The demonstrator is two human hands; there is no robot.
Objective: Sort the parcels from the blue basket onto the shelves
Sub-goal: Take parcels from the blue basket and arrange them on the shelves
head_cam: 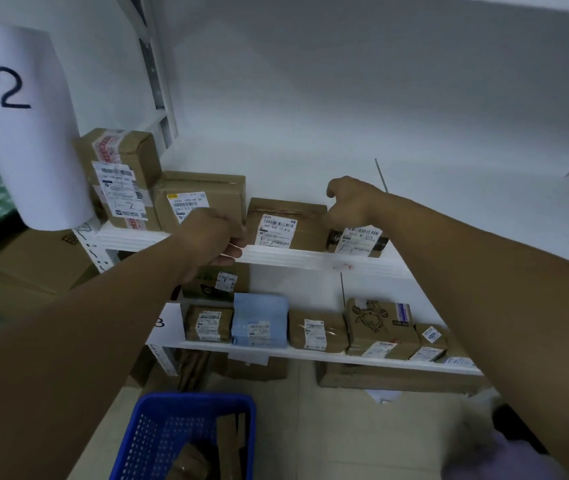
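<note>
A brown cardboard parcel (288, 225) with a white label stands on the middle shelf (293, 258), just behind its front lip. My left hand (212, 237) is curled at the parcel's left edge, thumb lying over the shelf lip. My right hand (348, 202) is curled round the parcel's top right corner. A small dark parcel (359, 241) with a white label lies just right of it, under my right hand. The blue basket (137, 441) sits on the floor below, with brown parcels (203, 452) inside.
Two taller cardboard boxes (123, 178) (200, 199) stand to the left on the same shelf, beside a paper sign reading "-2" (26, 126). The lower shelf (310, 355) carries a row of several parcels, one light blue (260, 320). More cartons lie on the floor beneath.
</note>
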